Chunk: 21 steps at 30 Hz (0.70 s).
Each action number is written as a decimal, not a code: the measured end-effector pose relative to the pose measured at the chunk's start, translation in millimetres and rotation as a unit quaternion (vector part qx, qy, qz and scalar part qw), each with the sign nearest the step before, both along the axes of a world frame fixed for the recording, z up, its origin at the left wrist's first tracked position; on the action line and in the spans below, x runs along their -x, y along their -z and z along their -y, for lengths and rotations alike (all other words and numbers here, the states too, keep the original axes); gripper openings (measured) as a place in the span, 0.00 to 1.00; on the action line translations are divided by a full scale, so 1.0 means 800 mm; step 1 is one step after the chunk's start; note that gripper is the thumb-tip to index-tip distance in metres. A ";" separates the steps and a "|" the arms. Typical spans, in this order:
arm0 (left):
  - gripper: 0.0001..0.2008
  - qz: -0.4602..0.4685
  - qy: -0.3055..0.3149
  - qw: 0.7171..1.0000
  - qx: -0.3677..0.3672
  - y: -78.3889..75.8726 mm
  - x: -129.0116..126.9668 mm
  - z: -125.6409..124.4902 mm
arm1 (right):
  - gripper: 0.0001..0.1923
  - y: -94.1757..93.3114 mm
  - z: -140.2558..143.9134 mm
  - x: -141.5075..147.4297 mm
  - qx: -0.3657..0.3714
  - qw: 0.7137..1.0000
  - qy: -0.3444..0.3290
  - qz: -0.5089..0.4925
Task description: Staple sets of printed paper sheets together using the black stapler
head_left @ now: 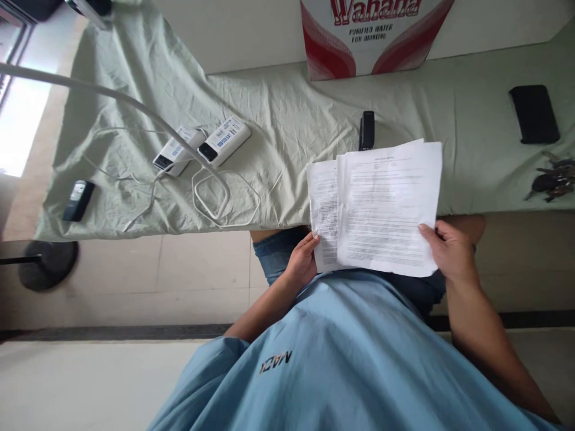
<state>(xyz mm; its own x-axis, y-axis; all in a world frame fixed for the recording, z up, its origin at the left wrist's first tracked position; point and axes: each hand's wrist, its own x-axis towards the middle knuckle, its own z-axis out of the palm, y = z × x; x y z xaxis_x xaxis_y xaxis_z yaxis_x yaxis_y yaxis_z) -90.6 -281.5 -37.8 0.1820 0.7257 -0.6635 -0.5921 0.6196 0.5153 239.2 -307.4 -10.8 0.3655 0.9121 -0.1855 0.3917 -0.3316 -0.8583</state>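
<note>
Several printed paper sheets [389,209] are spread between my two hands, over my lap and the table's front edge. My left hand [304,258] pinches the lower left edge of the left sheet [324,215], thumb on top. At the right edge, my right hand [451,248] grips the upper sheets, its thumb on the print and its fingers hidden beneath. The right-hand sheets overlap the left one, with their edges slightly fanned. Just beyond the papers' top edge stands a small black stapler [367,130].
A green cloth [278,137] covers the table. Two white power banks [224,140] with white cables lie left, near a small black device [78,200]. A red-and-white carton [375,42] stands at the back. On the right are a black phone-like slab [534,114] and keys [554,178].
</note>
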 end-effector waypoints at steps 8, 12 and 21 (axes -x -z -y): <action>0.19 0.009 0.020 1.000 -0.005 -0.005 0.004 -0.001 | 0.20 -0.049 0.002 -0.025 0.023 0.965 0.156 -0.209; 0.18 0.026 0.007 1.000 0.010 -0.003 0.001 -0.001 | 0.23 -0.036 -0.002 -0.001 0.031 0.968 0.110 -0.223; 0.13 0.006 -0.022 0.998 0.059 0.011 0.002 0.003 | 0.23 -0.011 -0.016 0.044 0.024 0.995 -0.085 -0.049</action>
<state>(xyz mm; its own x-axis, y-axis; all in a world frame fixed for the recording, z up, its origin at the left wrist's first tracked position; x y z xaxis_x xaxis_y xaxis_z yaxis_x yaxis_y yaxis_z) -92.1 -283.8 -46.3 0.1599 0.6501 -0.7428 -0.6260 0.6486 0.4329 203.8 -294.6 -2.2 0.1840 0.9484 -0.2581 0.3605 -0.3094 -0.8800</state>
